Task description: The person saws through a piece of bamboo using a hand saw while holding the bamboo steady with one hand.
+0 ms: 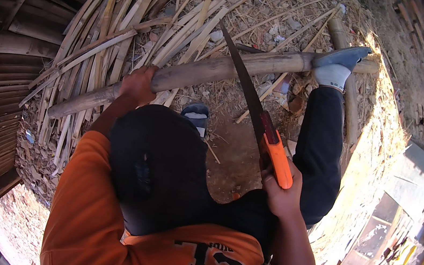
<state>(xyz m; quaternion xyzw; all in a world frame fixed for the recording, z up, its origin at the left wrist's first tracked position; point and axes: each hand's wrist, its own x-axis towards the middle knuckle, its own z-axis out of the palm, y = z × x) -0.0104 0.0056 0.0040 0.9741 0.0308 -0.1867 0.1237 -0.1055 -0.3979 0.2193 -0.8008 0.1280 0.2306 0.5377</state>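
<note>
Dry soil (230,159) littered with straw and chips spreads under everything I see from the head camera, with a slatted wall (2,103) at the left and a sunlit strip (379,134) at the right. I have the left hand (139,85) wrapped around a long bamboo pole (193,74), nearer its left end than its right. From that grip the pole runs up and rightward to a grey slipper (336,59) on the outstretched right foot, and its far part crosses another pole (352,111). The right hand (285,194) is closed on the orange handle of a saw (246,83); its dark blade points up and left, crossing the bamboo pole in my view, and I cannot tell whether they touch. Split strips (122,38) lie heaped at the upper left, some beneath the pole. For moving, I see brown soil between the bent left knee (159,163) and the stretched right leg (321,148). That knee rises just beside the left forearm, while the right leg borders the saw hand. A second slipper (196,113) sits near the pole.
</note>
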